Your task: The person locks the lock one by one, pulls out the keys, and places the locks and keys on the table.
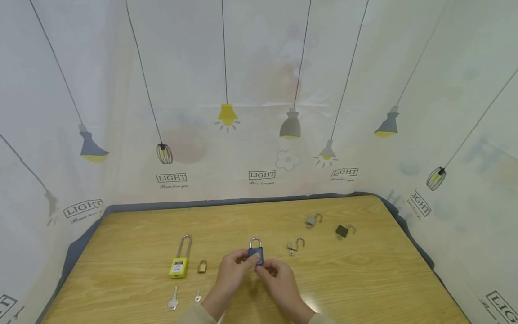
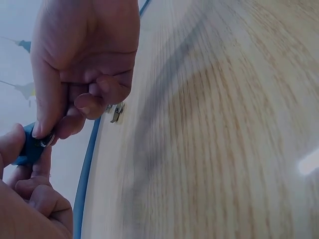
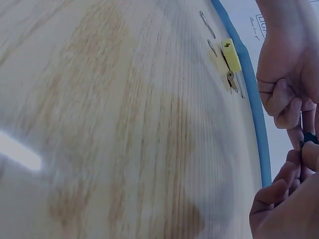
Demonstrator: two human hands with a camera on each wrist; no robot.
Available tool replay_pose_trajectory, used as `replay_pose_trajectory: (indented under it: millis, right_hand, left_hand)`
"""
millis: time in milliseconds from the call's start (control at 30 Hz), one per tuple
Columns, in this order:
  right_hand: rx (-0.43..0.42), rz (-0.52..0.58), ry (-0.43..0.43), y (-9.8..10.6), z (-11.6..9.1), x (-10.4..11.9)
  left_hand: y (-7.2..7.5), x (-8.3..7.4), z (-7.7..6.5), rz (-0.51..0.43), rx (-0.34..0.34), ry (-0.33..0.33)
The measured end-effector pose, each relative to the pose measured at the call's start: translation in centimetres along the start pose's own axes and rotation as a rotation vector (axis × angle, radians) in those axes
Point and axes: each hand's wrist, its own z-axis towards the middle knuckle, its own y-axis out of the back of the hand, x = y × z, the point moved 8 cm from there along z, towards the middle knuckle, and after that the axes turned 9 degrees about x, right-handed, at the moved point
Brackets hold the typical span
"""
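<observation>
A blue padlock (image 1: 256, 255) stands upright in the head view, its silver shackle on top and closed. My left hand (image 1: 232, 272) grips its body from the left, thumb across the front. Just below, my right hand (image 1: 279, 279) pinches a small key (image 1: 255, 268) at the padlock's underside, and the fingertips cover most of it. In the left wrist view, a bit of shiny metal shows beside the blue body (image 2: 31, 151), between the fingertips of both hands. The right wrist view hides most of the padlock behind the fingers.
Left on the wooden table (image 1: 121, 252) lie a yellow long-shackle padlock (image 1: 179, 267), a small brass padlock (image 1: 202, 267) and two loose keys, one larger (image 1: 173, 300), one small (image 1: 198, 296). At right lie unlocked padlocks: brass (image 1: 292, 246), grey (image 1: 310, 221) and black (image 1: 341, 231). Printed cloth walls surround the table.
</observation>
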Motion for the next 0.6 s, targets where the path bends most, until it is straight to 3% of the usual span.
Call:
replay_pose_trajectory:
  millis: [200,467,600]
  right_hand:
    - [-0.008,0.07,-0.003,0.0,-0.9,2.0]
    - [-0.025,0.062,-0.016,-0.3,0.2,-0.9]
    - [-0.036,0.057,-0.03,-0.2,-0.2,0.0]
  left_hand:
    - [0.0,0.0,0.1,0.003,-0.012,-0.01]
    - [0.0,0.1,0.0,0.001,-0.018,-0.019]
    - [0.1,0.1,0.0,0.008,-0.024,-0.021]
